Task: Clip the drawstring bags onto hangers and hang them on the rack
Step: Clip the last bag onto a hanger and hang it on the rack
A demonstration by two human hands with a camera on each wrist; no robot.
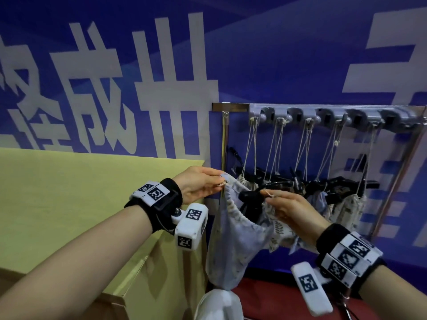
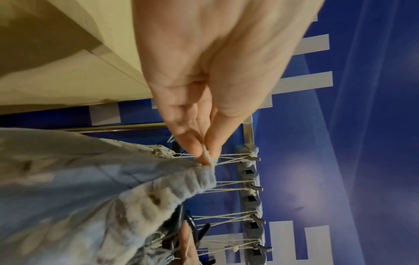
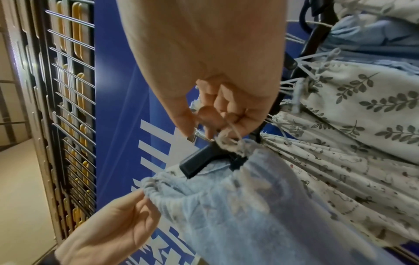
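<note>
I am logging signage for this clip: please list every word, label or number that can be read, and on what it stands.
"成": large white character on the blue wall banner.
Other banner characters: cut off or unclear, not readable.
Wristband markers: code patterns, no letters.
Drawstring bag: printed pattern only, no text.

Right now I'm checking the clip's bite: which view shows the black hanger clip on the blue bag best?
Right wrist: the black hanger clip sits close, at the blue bag rim. Head shows it small; left wrist shows only dark blurred bits.
</note>
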